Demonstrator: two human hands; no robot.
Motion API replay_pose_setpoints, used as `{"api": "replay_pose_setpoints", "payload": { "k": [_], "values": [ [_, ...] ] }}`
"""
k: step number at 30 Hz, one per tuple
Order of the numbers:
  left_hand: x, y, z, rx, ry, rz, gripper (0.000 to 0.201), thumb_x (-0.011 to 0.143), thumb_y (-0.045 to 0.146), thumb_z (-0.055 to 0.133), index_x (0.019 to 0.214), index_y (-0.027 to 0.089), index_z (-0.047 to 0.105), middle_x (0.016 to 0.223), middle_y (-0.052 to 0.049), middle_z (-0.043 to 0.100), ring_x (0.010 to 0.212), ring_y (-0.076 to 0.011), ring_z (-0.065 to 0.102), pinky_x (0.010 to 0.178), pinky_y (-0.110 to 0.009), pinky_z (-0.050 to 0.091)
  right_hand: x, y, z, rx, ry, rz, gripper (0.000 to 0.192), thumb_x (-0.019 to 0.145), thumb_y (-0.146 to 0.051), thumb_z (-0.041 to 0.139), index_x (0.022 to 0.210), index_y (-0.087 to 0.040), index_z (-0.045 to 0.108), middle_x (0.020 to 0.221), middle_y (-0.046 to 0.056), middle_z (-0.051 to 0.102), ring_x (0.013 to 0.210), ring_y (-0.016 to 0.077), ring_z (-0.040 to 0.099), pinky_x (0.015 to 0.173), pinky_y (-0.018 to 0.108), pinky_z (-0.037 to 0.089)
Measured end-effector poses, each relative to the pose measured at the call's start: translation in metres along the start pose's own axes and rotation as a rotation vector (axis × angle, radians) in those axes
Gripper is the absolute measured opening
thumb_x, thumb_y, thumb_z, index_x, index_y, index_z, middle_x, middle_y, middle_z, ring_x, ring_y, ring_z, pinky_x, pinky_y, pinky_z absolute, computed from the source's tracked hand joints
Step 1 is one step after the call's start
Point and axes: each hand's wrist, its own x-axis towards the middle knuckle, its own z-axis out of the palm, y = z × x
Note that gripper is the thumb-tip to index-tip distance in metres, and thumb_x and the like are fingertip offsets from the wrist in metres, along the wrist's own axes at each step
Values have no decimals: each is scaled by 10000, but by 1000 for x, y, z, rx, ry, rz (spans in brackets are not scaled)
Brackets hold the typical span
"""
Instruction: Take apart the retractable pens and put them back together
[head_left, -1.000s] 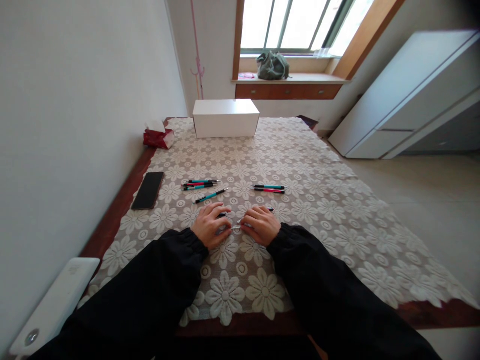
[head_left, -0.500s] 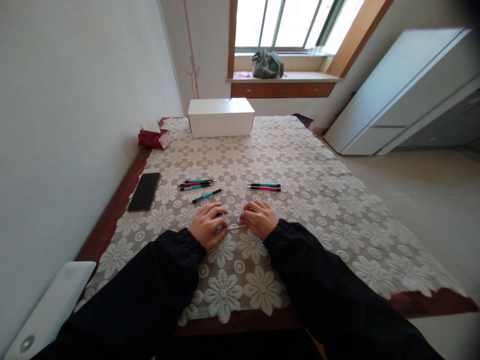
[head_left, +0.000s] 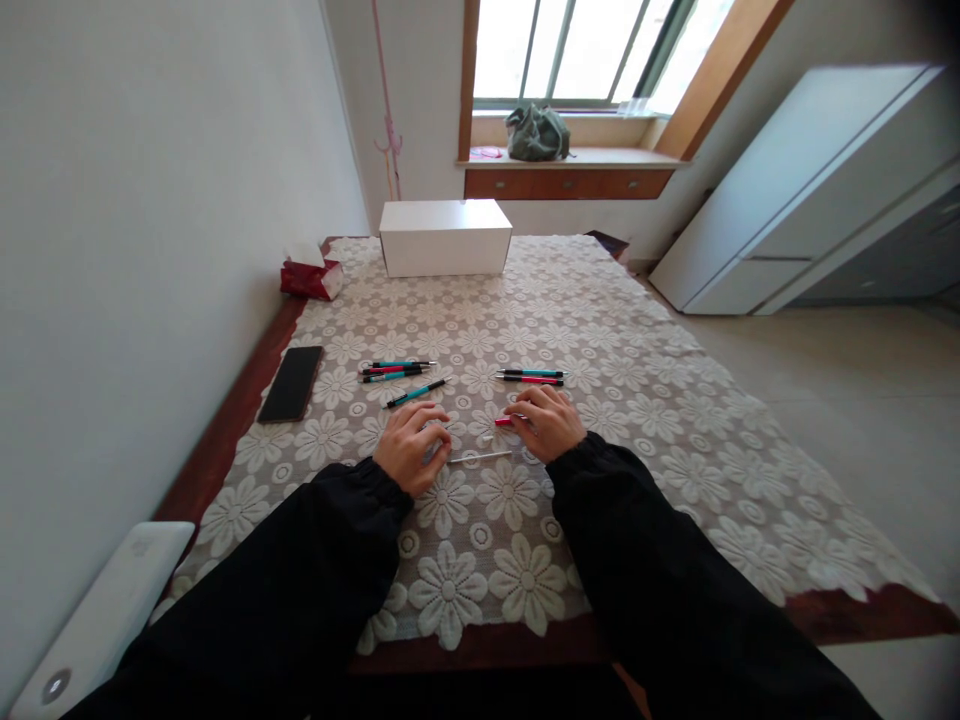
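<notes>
A big tabletop (head_left: 247, 400) fills the middle of the frame, covered by a lace cloth (head_left: 645, 400) with white flowers. A bright window is at the top, with a green bag (head_left: 537, 133) on its sill.

Low in the middle, two hands in black sleeves rest on the cloth. The left hand (head_left: 407, 445) lies palm down with its fingers bent over something small; what is under them is hidden, so I cannot tell if they hold it. A thin white stick (head_left: 480, 457) lies on the cloth, sticking out to the right from the left hand. The right hand (head_left: 550, 421) sits a bit higher and to the right. Its fingers are pinched on a pink pen piece (head_left: 505, 421), which pokes out to the left.

Just above the right hand lie two pens (head_left: 532, 376) side by side. Above the left hand is a bunch of pens (head_left: 401, 370), and one more teal pen (head_left: 417, 392) lies tilted. A black phone (head_left: 292, 382) lies at the left edge. A white box (head_left: 445, 237) and a red tissue pack (head_left: 309, 277) sit far back.
</notes>
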Motion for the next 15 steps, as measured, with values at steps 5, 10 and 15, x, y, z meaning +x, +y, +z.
{"api": "replay_pose_setpoints", "payload": {
  "k": [5,10,15],
  "values": [
    [0,-2,-2,12,39,-80,236,774,82,571,918,242,667,1129,-35,706,1226,-252,552,1078,-481,439,0,-7,0,39,-39,-72,134,916,-219,606,930,-251,736,1026,51,689,993,219,557,872,378,384],
    [1,1,-6,19,8,-117,315,654,67,607,914,239,654,1155,-48,682,1211,-274,546,1053,-485,445,0,-18,-2,101,-59,-181,101,903,-207,618,920,-247,709,1083,40,692,1062,211,569,949,384,374],
    [0,3,-5,56,-48,-110,145,682,176,679,811,240,668,1220,-54,659,1258,-310,508,1071,-525,418,0,-18,-1,93,-39,-172,97,914,-223,608,877,-249,693,1102,37,696,1090,216,560,977,391,376]
  ]
}}
